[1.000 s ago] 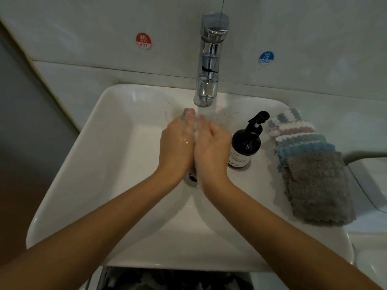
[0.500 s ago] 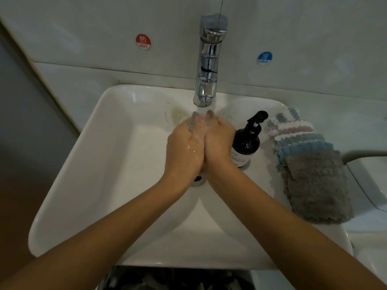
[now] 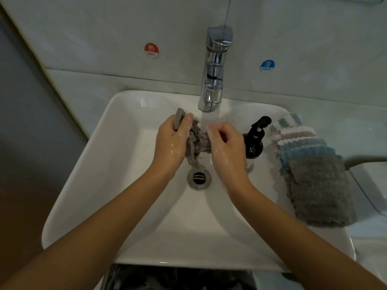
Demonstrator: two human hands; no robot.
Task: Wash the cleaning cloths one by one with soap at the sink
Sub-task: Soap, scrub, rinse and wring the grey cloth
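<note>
The wet, bunched grey microfibre cloth (image 3: 196,141) hangs under the chrome tap (image 3: 213,80), above the drain. This looks like the rinse-and-rub step; next comes wringing, needing a firm twist. The left hand (image 3: 170,141) clutches its upper end; the right hand (image 3: 227,144) pinches the other side, wrists angled inward.

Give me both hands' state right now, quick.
Left hand: fingers curled round the wet grey cloth.
Right hand: fingers curled, gripping the cloth's other end.
</note>
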